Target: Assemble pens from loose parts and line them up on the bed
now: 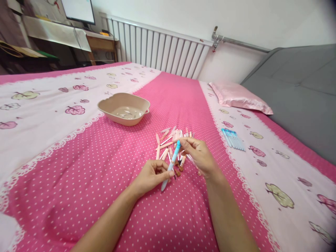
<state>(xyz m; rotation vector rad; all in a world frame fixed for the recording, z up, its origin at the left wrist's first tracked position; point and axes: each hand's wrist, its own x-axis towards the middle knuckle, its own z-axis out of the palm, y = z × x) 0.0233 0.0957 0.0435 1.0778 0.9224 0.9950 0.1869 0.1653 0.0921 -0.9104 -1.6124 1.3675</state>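
The blue pen (170,165) is held at both ends. The left hand (153,176) closes around the lower barrel with the fingers curled narrow. The right hand (198,154) pinches the upper tip between thumb and fingertips. This two-point hold appears to keep the pen tilted, steady and lifted just above the pile of pink pens (168,143). The pile lies directly beneath and beyond the grip, loosely crossed.

To the right of the grip, well apart, a row of blue pens (233,139) lies side by side, apparently kept separate from the pink ones by colour. Beyond the grip to the left sits a beige basin (115,117), upright. It contains a few pieces too small to identify.

Support surface: a bedspread (78,182), pink with white dots in the centre band and pale leaf-print panels on either side. A pink pillow (238,98) lies far right, beside a grey upholstered panel (296,94). A white radiator (157,49) lines the far wall. A monitor (78,10) stands near a desk (101,42) at far left.
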